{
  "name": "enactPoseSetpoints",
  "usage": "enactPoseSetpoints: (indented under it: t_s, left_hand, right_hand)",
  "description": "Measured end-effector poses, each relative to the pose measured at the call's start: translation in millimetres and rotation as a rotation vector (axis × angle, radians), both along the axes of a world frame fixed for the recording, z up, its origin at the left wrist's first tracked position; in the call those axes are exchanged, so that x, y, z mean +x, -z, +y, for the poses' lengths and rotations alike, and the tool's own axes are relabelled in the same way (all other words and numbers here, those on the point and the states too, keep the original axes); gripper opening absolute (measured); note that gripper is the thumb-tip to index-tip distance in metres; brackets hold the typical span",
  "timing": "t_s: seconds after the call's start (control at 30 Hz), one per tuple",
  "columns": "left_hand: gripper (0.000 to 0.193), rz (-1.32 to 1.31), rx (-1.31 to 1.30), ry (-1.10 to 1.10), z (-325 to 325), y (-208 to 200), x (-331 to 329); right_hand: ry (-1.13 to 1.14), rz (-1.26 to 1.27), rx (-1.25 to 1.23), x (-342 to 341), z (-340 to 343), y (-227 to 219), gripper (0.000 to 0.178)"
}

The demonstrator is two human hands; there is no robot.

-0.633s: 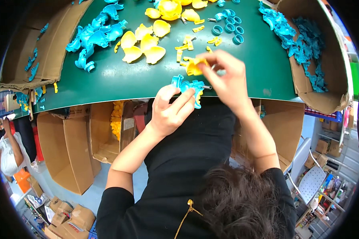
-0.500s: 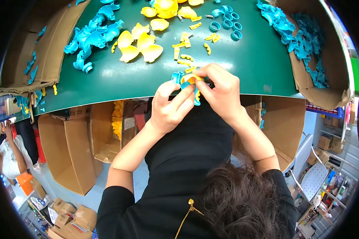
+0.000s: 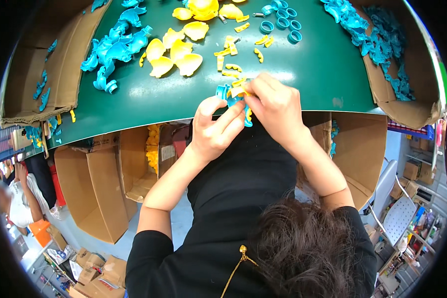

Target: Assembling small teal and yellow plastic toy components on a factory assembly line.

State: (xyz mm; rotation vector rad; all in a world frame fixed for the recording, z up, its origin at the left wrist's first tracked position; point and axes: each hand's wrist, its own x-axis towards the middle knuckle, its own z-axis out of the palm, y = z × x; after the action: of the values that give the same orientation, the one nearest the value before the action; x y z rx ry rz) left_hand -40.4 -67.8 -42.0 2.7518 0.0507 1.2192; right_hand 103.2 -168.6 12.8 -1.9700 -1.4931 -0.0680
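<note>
Both hands meet at the near edge of the green table (image 3: 149,99). My left hand (image 3: 213,131) grips a blue plastic toy piece (image 3: 226,94) from below. My right hand (image 3: 275,107) pinches a small yellow plastic part (image 3: 238,91) and presses it against the top of the blue piece. Fingers hide most of both parts.
On the table lie yellow shell-shaped pieces (image 3: 176,52), small yellow parts (image 3: 231,49), blue rings (image 3: 283,20) and a heap of blue pieces (image 3: 116,44). Cardboard boxes (image 3: 397,64) with blue parts flank the table; open boxes (image 3: 109,179) stand beneath. Another person (image 3: 15,203) is at far left.
My right hand came back from the table with the yellow part and joined my left hand; both hands with the blue piece now sit closer together at the table edge.
</note>
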Motion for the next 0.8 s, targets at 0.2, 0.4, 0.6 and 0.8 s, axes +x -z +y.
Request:
enactPoseSetpoints:
  t_s: [0.2,0.4,0.6,0.8]
  left_hand:
    - [0.019,-0.006,-0.049,0.034,-2.2,-4.0,3.3]
    - [0.076,-0.100,-1.617,0.324,-29.8,-37.0,-5.7]
    - [0.058,0.139,-2.943,1.124,-25.4,-28.3,11.6]
    - [0.061,-0.007,-2.702,1.154,-32.0,-25.7,31.6]
  right_hand:
    - [-0.055,0.229,0.098,4.7,-15.6,5.0,0.018]
    - [-0.163,0.315,0.157,34.7,-45.6,-34.8,0.025]
    - [-0.479,0.690,-0.176,90.4,-30.5,-49.2,0.020]
    - [0.622,-0.647,0.034,287.8,-1.7,20.8,0.017]
